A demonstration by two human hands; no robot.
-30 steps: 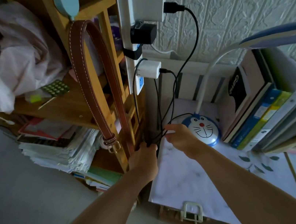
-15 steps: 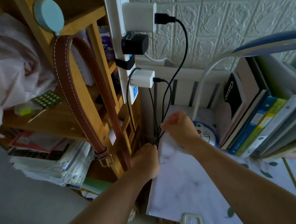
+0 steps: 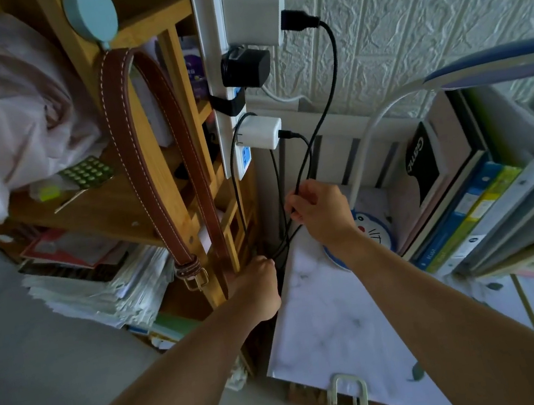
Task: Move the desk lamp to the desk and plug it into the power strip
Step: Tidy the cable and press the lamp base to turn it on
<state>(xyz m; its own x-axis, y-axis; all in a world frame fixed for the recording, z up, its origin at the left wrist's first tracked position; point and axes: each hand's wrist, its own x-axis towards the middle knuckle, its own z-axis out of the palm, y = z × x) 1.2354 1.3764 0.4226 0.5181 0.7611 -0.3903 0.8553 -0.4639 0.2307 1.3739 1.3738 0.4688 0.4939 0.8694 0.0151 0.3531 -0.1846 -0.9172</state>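
Note:
The desk lamp stands on the marble-patterned desk (image 3: 329,325): its round cartoon-cat base (image 3: 371,226) is partly behind my right arm, a white gooseneck rises to the blue lamp head (image 3: 498,65) at the right. A white power strip (image 3: 224,111) hangs upright on the wooden shelf post, holding a large white adapter, a black adapter and a small white charger. My right hand (image 3: 320,210) pinches a black cable (image 3: 303,176) above the desk's back left corner. My left hand (image 3: 257,285) is closed low in the gap between shelf and desk, around the cables there.
A brown leather strap (image 3: 150,171) hangs from a hook on the wooden shelf (image 3: 110,205), which carries a crumpled plastic bag and paper stacks. Books and binders (image 3: 487,204) lean at the desk's right. A white clip (image 3: 346,395) sits on the desk's front edge.
My right hand has risen from beside the lamp base, lifting the black cable up toward the power strip. My left hand stays low in the gap.

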